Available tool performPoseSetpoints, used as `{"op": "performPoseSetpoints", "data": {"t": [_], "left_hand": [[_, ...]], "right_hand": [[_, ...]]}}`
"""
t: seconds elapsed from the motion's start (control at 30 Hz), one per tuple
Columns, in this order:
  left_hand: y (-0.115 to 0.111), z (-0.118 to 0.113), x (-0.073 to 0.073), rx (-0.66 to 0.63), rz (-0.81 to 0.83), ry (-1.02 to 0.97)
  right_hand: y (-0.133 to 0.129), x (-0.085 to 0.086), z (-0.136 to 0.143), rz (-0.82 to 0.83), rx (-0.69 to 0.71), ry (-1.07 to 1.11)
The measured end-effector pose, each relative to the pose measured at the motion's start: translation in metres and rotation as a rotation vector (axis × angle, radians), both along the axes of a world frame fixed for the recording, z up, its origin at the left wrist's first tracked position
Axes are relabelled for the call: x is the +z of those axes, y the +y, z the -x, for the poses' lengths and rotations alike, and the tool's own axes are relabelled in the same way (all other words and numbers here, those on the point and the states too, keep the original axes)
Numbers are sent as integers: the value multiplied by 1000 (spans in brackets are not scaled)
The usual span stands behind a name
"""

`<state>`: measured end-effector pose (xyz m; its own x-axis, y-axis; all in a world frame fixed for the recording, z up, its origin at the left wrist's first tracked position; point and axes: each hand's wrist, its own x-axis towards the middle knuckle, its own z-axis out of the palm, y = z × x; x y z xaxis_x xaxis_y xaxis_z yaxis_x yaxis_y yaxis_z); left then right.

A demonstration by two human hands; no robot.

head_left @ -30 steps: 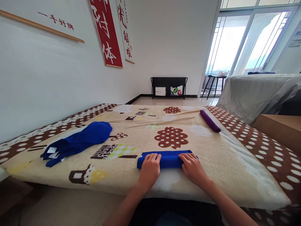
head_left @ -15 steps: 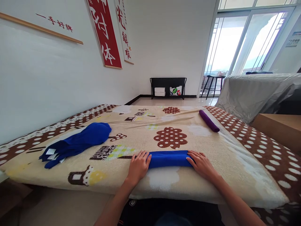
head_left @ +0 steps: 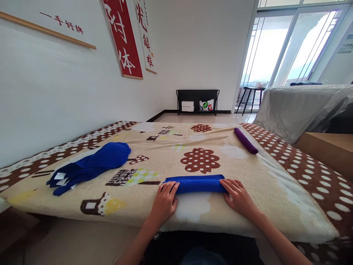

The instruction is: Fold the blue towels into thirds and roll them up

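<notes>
A blue cloth roll [head_left: 199, 184] lies crosswise near the front edge of a cream patterned blanket [head_left: 165, 162]. My left hand [head_left: 166, 198] is closed over its left end, fingers on top and thumb at the near side. Around the right end, my right hand [head_left: 239, 197] curls in the same way. A narrow flap of the blue cloth shows along the far side of the roll. Off to the left lies a loosely bunched blue garment [head_left: 95, 163] with white labels at its near end.
A purple cloth roll [head_left: 245, 140] rests at the far right of the blanket. Brown polka-dot fabric [head_left: 311, 175] borders it. Right of the bed are a cardboard box [head_left: 328, 149] and a plastic-covered piece of furniture [head_left: 298, 106]. A black rack [head_left: 197, 96] stands against the far wall.
Both hands have shifted their hold on the blue roll, now with fingers curled more over its ends. A strip of cloth shows more along its far side. The bunched garment and purple roll stay put.
</notes>
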<state>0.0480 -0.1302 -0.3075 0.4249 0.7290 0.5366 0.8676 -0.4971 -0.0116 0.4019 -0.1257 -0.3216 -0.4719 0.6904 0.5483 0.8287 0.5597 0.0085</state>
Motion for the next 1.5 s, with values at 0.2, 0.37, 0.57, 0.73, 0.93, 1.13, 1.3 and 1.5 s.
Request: {"op": "performPoseSetpoints", "data": {"t": [0.2,0.37,0.57,0.73,0.93,1.13,1.3,1.5], "left_hand": [[21,-6,14,54,90,12],[18,-4,35,49,196,10],[11,-24,42,109,145,98],[9,-71,39,-136,186,67],[13,-66,27,-164,196,90],[16,-6,18,-120,159,110],[19,32,16,-128,171,62],[17,58,10,-105,180,23]], "right_hand": [[20,10,2,159,6,145],[15,23,3,300,38,167],[7,36,27,248,-8,116],[5,39,74,200,99,63],[8,27,83,155,85,-15],[10,17,45,82,119,-49],[10,14,20,71,125,-40],[12,7,-2,79,93,-4]]}}
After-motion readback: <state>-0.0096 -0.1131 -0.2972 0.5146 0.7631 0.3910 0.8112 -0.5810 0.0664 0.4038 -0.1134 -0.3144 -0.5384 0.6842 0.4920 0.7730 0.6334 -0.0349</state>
